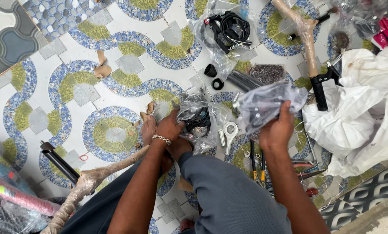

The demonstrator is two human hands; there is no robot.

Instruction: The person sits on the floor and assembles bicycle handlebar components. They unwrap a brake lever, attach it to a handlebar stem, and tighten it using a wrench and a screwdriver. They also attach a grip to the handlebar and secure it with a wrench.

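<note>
My left hand (170, 128), with a silver bracelet on the wrist, grips a clear plastic bag holding black cables (198, 119) low over the tiled floor. Raised a little to the right, my right hand (278, 128) is closed on another clear plastic bag with dark metal parts (265, 104). A silver wrench-like part (229, 132) lies on the floor between the two hands. My bare foot (148, 128) rests beside the left hand, and my knee in grey trousers (228, 190) is below.
Another bag of black cables (226, 28) lies at the top. A paper-wrapped handlebar with black grip (308, 47) lies at upper right beside white plastic sheeting (363, 108). Black tubes and caps (235, 80) sit mid-floor. Pliers (259, 169) lie by my right arm. Wrapped frame tubes (85, 182) sit at lower left.
</note>
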